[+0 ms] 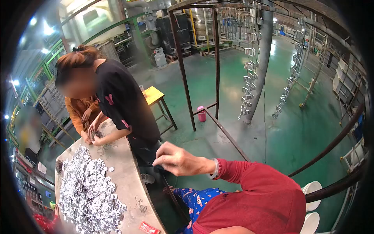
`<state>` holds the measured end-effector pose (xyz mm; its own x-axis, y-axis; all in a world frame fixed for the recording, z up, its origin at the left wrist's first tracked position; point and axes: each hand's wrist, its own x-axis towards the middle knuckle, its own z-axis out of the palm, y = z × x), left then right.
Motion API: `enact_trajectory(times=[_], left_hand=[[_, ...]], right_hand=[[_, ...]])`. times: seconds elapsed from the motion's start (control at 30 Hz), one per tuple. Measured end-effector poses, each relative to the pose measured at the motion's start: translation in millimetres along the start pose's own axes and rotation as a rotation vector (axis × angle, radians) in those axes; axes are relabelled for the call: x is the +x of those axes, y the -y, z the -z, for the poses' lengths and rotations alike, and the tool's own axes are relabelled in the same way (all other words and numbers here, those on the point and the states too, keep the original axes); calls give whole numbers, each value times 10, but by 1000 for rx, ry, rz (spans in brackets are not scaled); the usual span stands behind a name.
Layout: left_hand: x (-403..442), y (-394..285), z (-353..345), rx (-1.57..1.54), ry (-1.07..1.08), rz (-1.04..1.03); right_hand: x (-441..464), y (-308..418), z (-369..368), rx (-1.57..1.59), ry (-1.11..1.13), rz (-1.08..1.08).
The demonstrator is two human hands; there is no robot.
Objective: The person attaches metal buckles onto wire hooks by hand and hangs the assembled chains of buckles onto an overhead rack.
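My right hand (171, 159), with a bracelet at the wrist, is raised beside the table's edge. Its fingers are curled together; what they hold, if anything, is too small to make out. My left hand is out of view. On the pale table (126, 165) lies a large heap of small shiny metal pieces (87, 191). Some thin wire pieces (141, 204) and a red-and-white packet (149, 227) lie near its edge. Across the table, a person in a black shirt (124, 97) bends over dark wires (96, 135), beside a person in orange (74, 113).
Brown metal frame posts (217, 62) stand beyond my arm, with a low bar running towards me. Chains of metal pieces (249, 70) hang at the right. A yellow stool (153, 95), a pink container (201, 114) and a gas cylinder (159, 57) stand farther off. Red cloth (46, 224) shows at lower left.
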<state>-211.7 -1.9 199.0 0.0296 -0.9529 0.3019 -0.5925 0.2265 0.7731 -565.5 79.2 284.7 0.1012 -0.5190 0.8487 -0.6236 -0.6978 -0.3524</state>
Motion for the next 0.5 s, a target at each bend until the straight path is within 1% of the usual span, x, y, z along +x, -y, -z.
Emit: enact_trajectory(times=[0.07, 0.33, 0.43, 0.5], left_hand=[[4, 238, 94, 58, -34, 61], [134, 1056, 682, 298, -219, 276], [170, 1423, 960, 374, -253, 306], [143, 1718, 1154, 429, -243, 309]], right_hand=[[25, 19, -91, 50, 21, -11], [55, -138, -69, -15, 28, -40], [26, -134, -84, 13, 35, -72], [-14, -83, -82, -32, 35, -86]])
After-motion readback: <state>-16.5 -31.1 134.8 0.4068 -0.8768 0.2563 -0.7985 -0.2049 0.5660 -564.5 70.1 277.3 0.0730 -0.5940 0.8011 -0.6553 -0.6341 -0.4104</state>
